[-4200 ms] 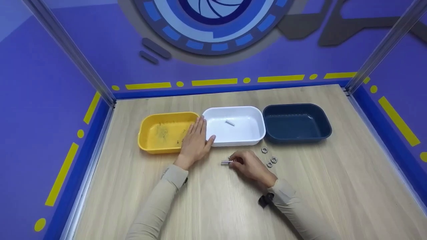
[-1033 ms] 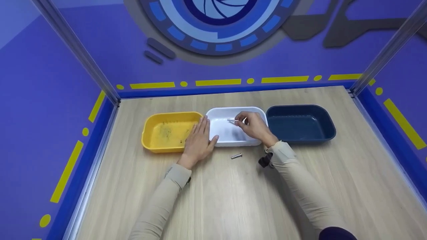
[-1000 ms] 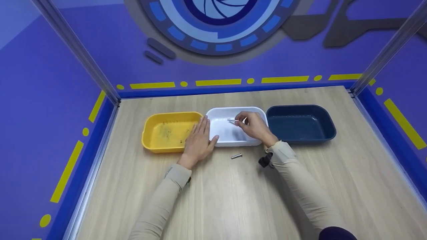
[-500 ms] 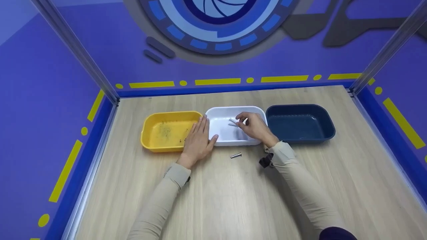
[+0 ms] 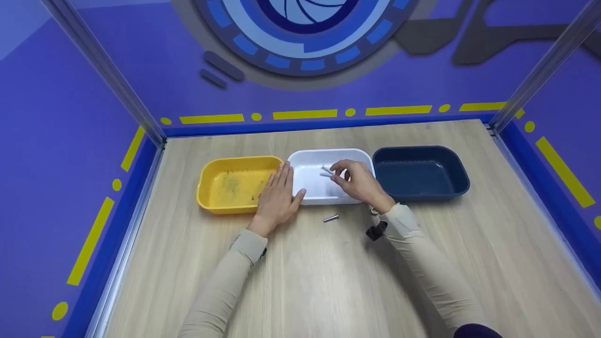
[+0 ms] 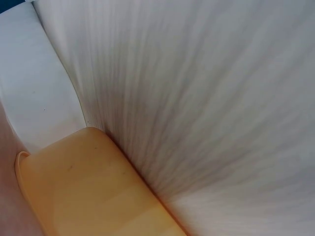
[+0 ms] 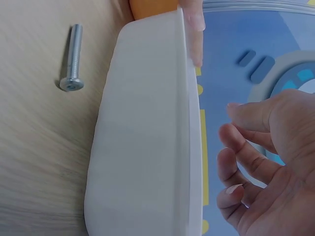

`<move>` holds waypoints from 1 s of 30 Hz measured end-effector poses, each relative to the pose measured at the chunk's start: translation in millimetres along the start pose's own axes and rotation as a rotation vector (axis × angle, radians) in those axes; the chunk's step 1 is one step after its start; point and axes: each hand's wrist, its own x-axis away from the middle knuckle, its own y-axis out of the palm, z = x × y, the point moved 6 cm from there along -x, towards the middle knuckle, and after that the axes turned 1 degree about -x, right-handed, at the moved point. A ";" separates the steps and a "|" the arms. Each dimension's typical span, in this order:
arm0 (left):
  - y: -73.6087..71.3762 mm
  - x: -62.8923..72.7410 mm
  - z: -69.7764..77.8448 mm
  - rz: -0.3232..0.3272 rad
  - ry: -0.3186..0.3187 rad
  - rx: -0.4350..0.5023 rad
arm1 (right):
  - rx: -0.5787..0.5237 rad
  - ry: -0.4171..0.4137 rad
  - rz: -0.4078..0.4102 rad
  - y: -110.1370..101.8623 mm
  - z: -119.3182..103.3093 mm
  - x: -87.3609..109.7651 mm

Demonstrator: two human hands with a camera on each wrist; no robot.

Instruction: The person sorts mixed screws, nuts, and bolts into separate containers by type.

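My left hand (image 5: 275, 201) lies with straight fingers along the adjoining rims of the yellow tray (image 5: 204, 206) and the white tray (image 5: 324, 201). Over the white tray, my right hand (image 5: 359, 180) has loosely bent fingers; the right wrist view shows nothing between its thumb and fingers (image 7: 235, 140). Two silver bolts (image 5: 325, 174) lie inside that tray beside the right fingertips. A third bolt (image 5: 331, 218) rests on the table in front, and the right wrist view shows this bolt (image 7: 74, 59) with its head and thread.
At right, a dark blue tray (image 5: 425, 197) stands against the white one. A metal nut (image 5: 374, 211) shows partly beside the right wrist, where the forearm and black wrist camera (image 5: 377, 231) cover the table. Purple panels (image 5: 291, 101) wall the back and sides.
My right hand has gone from the table into the white tray with a bolt and let it go beside the one lying there. My left hand has stayed on the rims.
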 end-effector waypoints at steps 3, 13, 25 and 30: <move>0.5 0.3 0.0 -0.002 0.001 0.002 | -0.004 -0.004 0.003 0.1 -0.8 3.7; 1.6 0.4 -0.3 0.002 -0.004 0.015 | -0.014 -0.046 0.012 -2.5 -6.3 19.1; 0.3 0.5 -0.1 0.022 0.010 0.015 | -0.044 -0.115 0.035 -0.4 -10.0 42.5; -0.3 0.2 0.0 0.016 0.006 0.008 | -0.039 -0.106 0.019 3.6 -8.1 54.3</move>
